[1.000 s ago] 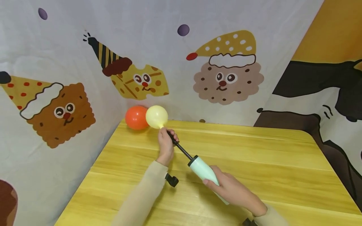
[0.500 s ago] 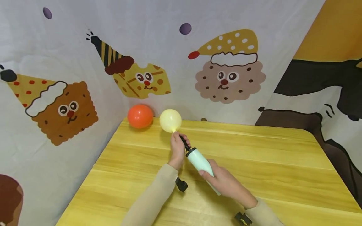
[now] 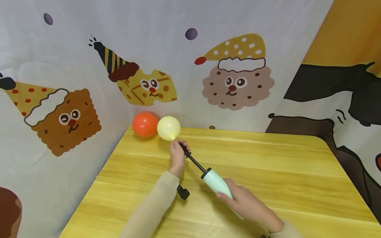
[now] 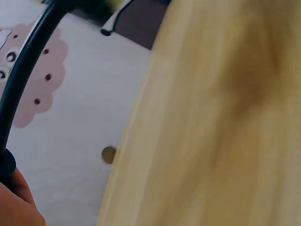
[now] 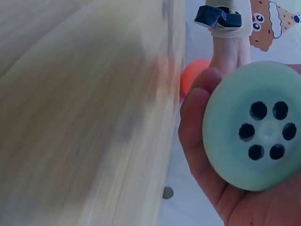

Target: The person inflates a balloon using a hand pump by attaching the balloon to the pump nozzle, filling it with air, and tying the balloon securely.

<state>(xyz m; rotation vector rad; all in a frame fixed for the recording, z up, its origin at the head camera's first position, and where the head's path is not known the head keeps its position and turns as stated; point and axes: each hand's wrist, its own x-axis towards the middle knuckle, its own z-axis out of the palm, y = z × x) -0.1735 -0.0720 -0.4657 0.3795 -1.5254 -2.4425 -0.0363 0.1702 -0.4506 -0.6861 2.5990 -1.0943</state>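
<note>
Pale yellow, the balloon stands out past the left hand, just beside the red balloon near the back edge of the table. From here, the left fingers grip the yellow one's neck and the pump's black end, the right hand wraps the mint barrel; for what looks like pumping, I'd pinch the neck tight and push straight along the rod

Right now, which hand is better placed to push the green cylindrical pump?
Probably the right hand: it grips the pump, black rod exposed; the left hand holds the rod's end by the round yellow balloon.
</note>
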